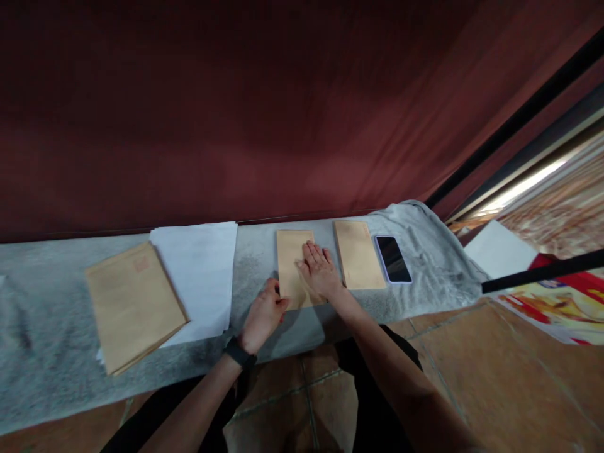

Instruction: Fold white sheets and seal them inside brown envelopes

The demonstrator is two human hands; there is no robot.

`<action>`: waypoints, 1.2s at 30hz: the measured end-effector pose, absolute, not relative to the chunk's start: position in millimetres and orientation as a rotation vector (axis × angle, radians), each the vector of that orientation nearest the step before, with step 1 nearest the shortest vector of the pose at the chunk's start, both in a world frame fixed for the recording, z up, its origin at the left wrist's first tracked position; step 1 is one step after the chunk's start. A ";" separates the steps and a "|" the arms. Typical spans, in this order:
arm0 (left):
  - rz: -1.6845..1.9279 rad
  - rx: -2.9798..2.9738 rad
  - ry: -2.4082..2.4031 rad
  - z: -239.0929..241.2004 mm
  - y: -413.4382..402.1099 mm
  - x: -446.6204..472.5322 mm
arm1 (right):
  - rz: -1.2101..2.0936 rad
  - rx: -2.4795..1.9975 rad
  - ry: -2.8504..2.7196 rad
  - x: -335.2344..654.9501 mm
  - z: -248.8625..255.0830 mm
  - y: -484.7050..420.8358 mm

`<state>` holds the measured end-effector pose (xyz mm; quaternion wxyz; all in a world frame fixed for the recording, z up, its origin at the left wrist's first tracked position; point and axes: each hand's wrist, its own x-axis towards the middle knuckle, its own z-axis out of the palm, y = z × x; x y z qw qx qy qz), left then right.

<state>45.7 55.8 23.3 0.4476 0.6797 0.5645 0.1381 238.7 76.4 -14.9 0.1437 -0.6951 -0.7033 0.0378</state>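
A brown paper envelope (289, 264) lies on the grey cloth in front of me. My right hand (321, 272) rests flat on its right half, fingers stretched out. At the envelope's lower left corner is my left hand (265, 309), with a dark watch on the wrist. Its fingers are curled, and thumb and fingers close on the envelope's edge. To the right lies a brown stack of envelopes (361, 255). On the left, larger brown envelopes (134, 305) lie askew, partly over a stack of white paper sheets (202, 270).
A phone (394, 259) with a dark screen lies right of the envelopes. Grey cloth (255, 251) covers the long narrow surface, bunched at its right end. Dark red fabric (283, 126) hangs behind. A colourful printed box (561, 299) and black bars stand at the right, over a tiled floor (472, 365).
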 end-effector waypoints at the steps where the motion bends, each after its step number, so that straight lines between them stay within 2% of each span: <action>1: 0.308 1.746 1.424 25.0 54.2 46.1 | 0.100 -2.028 -2.009 238.0 -16.0 79.6; 6: 0.206 2.165 1.600 28.2 40.3 48.8 | 0.056 -2.062 -1.968 236.0 -19.1 86.1; 12: 0.449 2.533 1.095 12.8 21.6 60.3 | 0.071 -2.039 -2.002 238.4 -18.2 80.0; 16: 0.412 2.694 0.882 -1.0 14.5 65.0 | 0.087 -1.998 -2.060 242.7 -18.5 75.5; 36: 0.126 2.680 0.688 -0.9 13.4 61.0 | 0.281 -1.730 -2.336 265.1 -11.5 36.3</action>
